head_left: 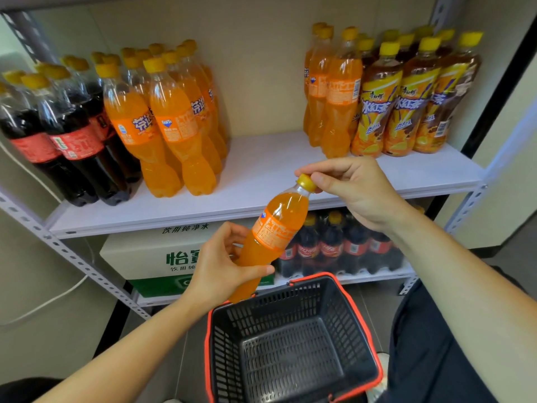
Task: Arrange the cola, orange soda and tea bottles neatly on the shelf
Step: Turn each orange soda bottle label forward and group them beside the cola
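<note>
Orange soda bottle (273,237) tilts above the basket (334,309), left hand (223,269) wrapped round its body, right hand (354,187) pinching its yellow cap (306,181), likely steadying it for the middle gap on the shelf (261,175).

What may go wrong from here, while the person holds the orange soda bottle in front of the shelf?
1. The right hand only pinches the cap of the tilted orange soda bottle; if the left hand loosens its grip, the bottle may drop toward the basket.
2. Orange sodas on the shelf stand in a tight left group and right group; pushing this one in carelessly may topple neighbours.
</note>
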